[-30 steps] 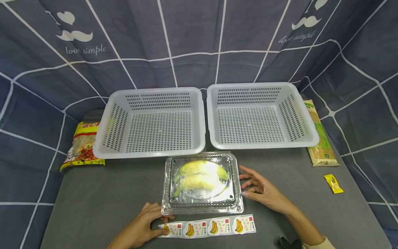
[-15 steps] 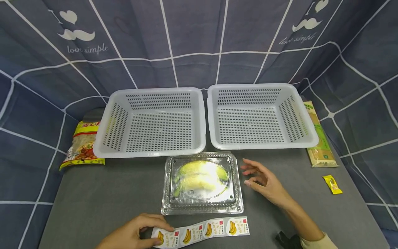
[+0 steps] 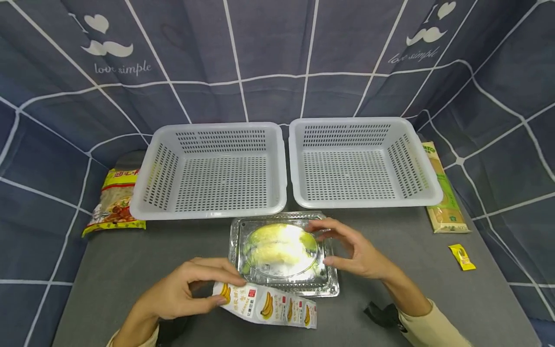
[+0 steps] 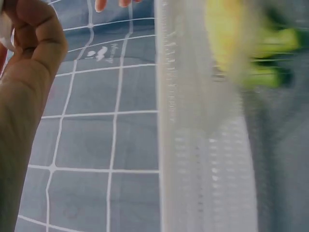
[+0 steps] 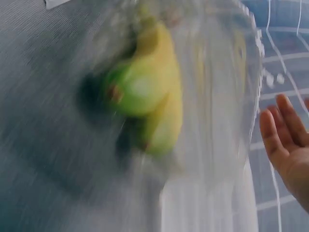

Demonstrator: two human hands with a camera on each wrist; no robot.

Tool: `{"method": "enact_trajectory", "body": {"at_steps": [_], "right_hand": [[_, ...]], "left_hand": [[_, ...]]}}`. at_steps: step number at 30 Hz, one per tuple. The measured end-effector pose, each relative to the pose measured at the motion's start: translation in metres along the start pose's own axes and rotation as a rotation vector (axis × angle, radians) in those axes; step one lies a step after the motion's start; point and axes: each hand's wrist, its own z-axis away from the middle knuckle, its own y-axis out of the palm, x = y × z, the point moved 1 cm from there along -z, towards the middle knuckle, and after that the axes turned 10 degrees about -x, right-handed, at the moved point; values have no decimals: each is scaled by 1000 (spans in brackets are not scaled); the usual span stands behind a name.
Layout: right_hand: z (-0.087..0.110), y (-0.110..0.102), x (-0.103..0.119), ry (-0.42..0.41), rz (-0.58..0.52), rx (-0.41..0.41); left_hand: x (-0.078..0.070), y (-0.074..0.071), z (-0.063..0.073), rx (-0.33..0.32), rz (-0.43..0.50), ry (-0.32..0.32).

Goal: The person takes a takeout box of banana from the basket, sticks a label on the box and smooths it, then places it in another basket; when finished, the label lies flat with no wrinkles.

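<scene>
My left hand (image 3: pixel 191 286) pinches the left end of a strip of white labels printed with bananas (image 3: pixel 253 304). The strip is lifted and hangs away to the right, overlapping the front edge of a clear plastic clamshell box (image 3: pixel 236 250). Inside that lidded box lie bananas (image 3: pixel 275 253), yellow with green ends, also seen in the right wrist view as bananas (image 5: pixel 149 92). Over the box's right part hovers my right hand (image 3: pixel 355 248), fingers spread and loosely bent, holding nothing. In the left wrist view the left hand (image 4: pixel 36 29) shows only at the top left corner.
Two white perforated baskets (image 3: pixel 208 215) (image 3: pixel 368 202) stand side by side behind the box. A yellow-and-red food bag (image 3: pixel 114 200) lies at the left, a green-and-tan packet (image 3: pixel 448 205) at the right. Near it is a small yellow sachet (image 3: pixel 462 257). Checked curtain (image 3: pixel 273 48) surrounds the table.
The left hand has lifted the label strip from the table, drawing it left and then up toward the box. The right hand has moved from beside the box to over its right part.
</scene>
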Motion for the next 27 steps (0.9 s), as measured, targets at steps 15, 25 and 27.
{"method": "enact_trajectory", "body": {"at_steps": [15,25,27], "right_hand": [[-22,45,-6,218,-150,280],[-34,26,-9,149,-166,147],[-40,18,-8,161,-209,131]], "left_hand": [[8,-39,-39,-88,120,6],[11,-60,-35,-235,90,-71],[14,-64,-33,-258,52,-94]]}}
